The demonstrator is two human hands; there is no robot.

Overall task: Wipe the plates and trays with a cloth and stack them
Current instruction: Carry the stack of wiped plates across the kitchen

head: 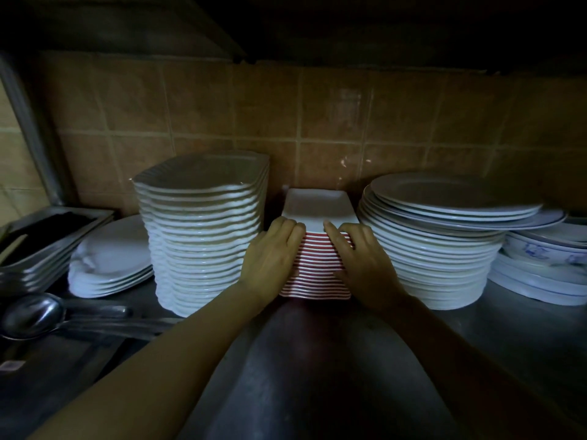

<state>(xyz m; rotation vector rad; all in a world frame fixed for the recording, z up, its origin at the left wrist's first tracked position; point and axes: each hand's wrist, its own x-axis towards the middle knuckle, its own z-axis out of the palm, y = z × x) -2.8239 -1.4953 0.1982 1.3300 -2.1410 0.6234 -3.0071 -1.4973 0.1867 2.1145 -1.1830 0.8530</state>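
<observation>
**Both hands on the red-edged plate stack**

Dim steel counter (317, 376) w/ tiled wall (317, 115) behind. Centre, at the back: stack of small square plates (317, 268), red undersides, white on top, standing on the counter just in front of the wall.

Left hand (270, 258) lies against the stack's left side, fingers fairly straight, tips reaching the top plate's rim. Right hand (362, 262) is on the right side, index finger laid along the top edge, other fingers bent round the corner, thumb pressed low on the front of the stack. So the stack is held between both hands, grip as wide as the plates. Can't tell if it's lifted off the counter; looks seated.

Left of it, almost touching the left hand: tall stack of white wavy-rimmed plates (203, 236). Further left, a low pile of white oval plates (111, 262), then steel trays (41, 239) nested at the edge. A ladle (31, 315) lies in front of the trays.

Right of the red stack: stack of big round white plates (444, 242), top few sitting offset. Far right, a lower pile w/ blue-patterned dishes (546, 252).
</observation>
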